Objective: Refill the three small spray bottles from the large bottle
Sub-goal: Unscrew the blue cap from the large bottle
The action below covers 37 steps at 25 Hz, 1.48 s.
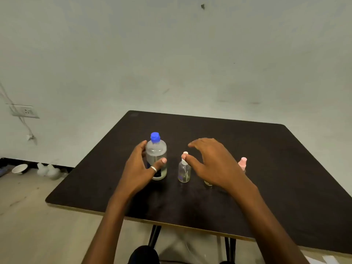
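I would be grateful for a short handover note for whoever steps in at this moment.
Left hand: wrapped around the large bottle, which stands upright on the table with its blue cap still on.
Right hand: open, hovering over the small bottles, holding nothing.
Small bottles: a clear one with a white sprayer beside the large bottle; a second mostly hidden under the right hand; a pink-topped one behind it.
Done: nothing poured, as far as the picture shows.
Left: uncap the large bottle, open and fill all three.
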Each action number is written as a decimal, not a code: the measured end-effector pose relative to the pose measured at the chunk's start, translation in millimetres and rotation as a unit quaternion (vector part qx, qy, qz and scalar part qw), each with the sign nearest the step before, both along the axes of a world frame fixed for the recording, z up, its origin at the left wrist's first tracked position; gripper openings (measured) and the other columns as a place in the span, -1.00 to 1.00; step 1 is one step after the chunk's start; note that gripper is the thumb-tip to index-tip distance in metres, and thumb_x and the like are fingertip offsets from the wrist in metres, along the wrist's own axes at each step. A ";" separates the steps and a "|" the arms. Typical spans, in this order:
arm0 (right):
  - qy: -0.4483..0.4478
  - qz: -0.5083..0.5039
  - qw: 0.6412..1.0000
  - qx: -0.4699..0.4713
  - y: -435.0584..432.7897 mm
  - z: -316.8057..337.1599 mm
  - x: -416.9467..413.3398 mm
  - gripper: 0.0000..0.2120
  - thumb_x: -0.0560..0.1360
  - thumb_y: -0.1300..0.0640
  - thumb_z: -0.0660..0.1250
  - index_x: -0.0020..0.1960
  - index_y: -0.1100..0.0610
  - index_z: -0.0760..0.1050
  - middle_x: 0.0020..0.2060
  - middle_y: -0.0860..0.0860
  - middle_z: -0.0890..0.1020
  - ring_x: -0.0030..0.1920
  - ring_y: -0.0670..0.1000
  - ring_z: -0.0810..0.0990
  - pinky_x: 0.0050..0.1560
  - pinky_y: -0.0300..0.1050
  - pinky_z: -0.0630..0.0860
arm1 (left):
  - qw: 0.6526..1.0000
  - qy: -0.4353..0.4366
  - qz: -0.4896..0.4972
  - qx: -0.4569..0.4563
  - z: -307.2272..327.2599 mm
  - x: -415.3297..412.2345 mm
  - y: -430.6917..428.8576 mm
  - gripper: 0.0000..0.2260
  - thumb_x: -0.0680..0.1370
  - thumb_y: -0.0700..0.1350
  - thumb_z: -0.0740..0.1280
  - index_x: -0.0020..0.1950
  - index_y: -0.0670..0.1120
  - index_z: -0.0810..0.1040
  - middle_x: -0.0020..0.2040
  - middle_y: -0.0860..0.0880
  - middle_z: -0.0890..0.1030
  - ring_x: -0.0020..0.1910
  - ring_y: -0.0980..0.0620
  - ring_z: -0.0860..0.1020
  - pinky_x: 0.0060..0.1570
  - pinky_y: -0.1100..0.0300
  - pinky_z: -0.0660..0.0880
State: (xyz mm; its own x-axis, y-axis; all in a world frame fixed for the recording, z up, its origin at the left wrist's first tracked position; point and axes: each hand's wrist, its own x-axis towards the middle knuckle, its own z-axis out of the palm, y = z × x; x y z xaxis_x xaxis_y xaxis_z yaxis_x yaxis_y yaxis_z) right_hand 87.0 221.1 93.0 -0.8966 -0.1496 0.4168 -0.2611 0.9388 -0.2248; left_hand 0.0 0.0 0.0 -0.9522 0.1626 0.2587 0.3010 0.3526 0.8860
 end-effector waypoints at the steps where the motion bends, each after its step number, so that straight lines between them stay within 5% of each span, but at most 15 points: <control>1: -0.005 0.003 1.000 -0.012 -3.1 0.4 0.3 -0.55 0.54 -0.23 0.20 0.29 0.03 0.49 0.23 -0.06 0.57 0.26 -0.06 0.47 0.28 -0.12 0.35 | 1.000 -0.008 0.002 0.002 0.0 2.2 -1.7 -0.14 0.35 0.27 0.53 0.53 0.15 0.19 0.47 0.16 0.39 0.35 0.15 0.42 0.37 0.08 0.38; 9: -0.074 0.094 0.988 -0.094 -33.5 54.9 -40.0 -0.64 0.52 -0.13 0.31 0.22 0.03 0.56 0.11 -0.09 0.64 0.07 -0.16 0.58 0.09 -0.26 0.49 | 0.999 -0.042 -0.021 0.013 -7.4 2.3 -2.4 -0.12 0.32 0.24 0.57 0.52 0.14 0.20 0.47 0.11 0.40 0.32 0.18 0.43 0.21 0.31 0.38; 15: -0.143 0.096 0.985 0.007 -60.8 76.9 -89.6 -0.65 0.53 -0.13 0.29 0.11 0.10 0.62 0.00 -0.01 0.68 -0.10 -0.10 0.59 -0.14 -0.29 0.47 | 0.998 -0.050 0.009 0.040 -12.3 2.3 10.5 0.02 0.26 0.28 0.57 0.58 0.08 0.12 0.52 0.06 0.35 0.44 0.05 0.38 0.33 0.13 0.36; 19: -0.173 0.033 0.984 0.037 -71.0 66.4 -105.5 -0.52 0.53 -0.20 0.26 -0.08 0.23 0.65 -0.32 0.14 0.64 -0.34 -0.02 0.52 -0.20 -0.15 0.47 | 0.996 -0.037 0.046 0.061 -23.1 7.8 18.7 0.02 0.23 0.31 0.57 0.55 0.08 0.16 0.50 0.06 0.36 0.44 0.03 0.38 0.35 0.10 0.39; 23: -0.149 0.001 0.986 0.079 -80.8 60.5 -106.7 -0.46 0.46 -0.28 0.30 -0.41 0.16 0.48 -0.53 0.01 0.49 -0.46 -0.05 0.43 -0.27 -0.15 0.47 | 0.993 -0.025 0.085 0.073 -32.8 10.1 24.9 -0.11 0.25 0.29 0.57 0.48 0.12 0.26 0.43 0.10 0.42 0.38 0.06 0.44 0.27 0.12 0.50; 27: -0.097 -0.001 0.988 0.118 -92.3 59.7 -108.2 -0.48 0.41 -0.26 0.38 -0.47 0.10 0.33 -0.55 -0.02 0.41 -0.49 -0.06 0.38 -0.43 -0.21 0.28 | 0.991 0.001 0.118 0.066 -34.6 9.5 30.3 -0.23 0.27 0.26 0.57 0.40 0.16 0.34 0.31 0.16 0.50 0.24 0.15 0.51 0.00 0.44 0.41; 32: -0.094 0.011 0.984 0.151 -100.5 54.1 -115.6 -0.55 0.40 -0.09 0.47 -0.43 0.11 0.33 -0.49 0.00 0.43 -0.43 -0.02 0.45 -0.41 -0.19 0.31 | 0.991 0.015 0.122 0.046 -40.2 6.9 29.4 -0.28 0.32 0.18 0.58 0.41 0.07 0.40 0.31 0.11 0.54 0.23 0.19 0.51 -0.01 0.51 0.41; 37: -0.136 0.067 0.980 0.133 -90.5 59.8 -115.4 -0.76 0.39 -0.02 0.49 -0.18 0.17 0.64 -0.26 0.04 0.67 -0.22 0.01 0.62 -0.19 -0.12 0.57 | 0.989 -0.018 0.125 0.074 -40.1 3.2 25.8 -0.32 0.28 0.11 0.63 0.32 0.10 0.44 0.25 0.13 0.56 0.15 0.22 0.50 -0.22 0.60 0.42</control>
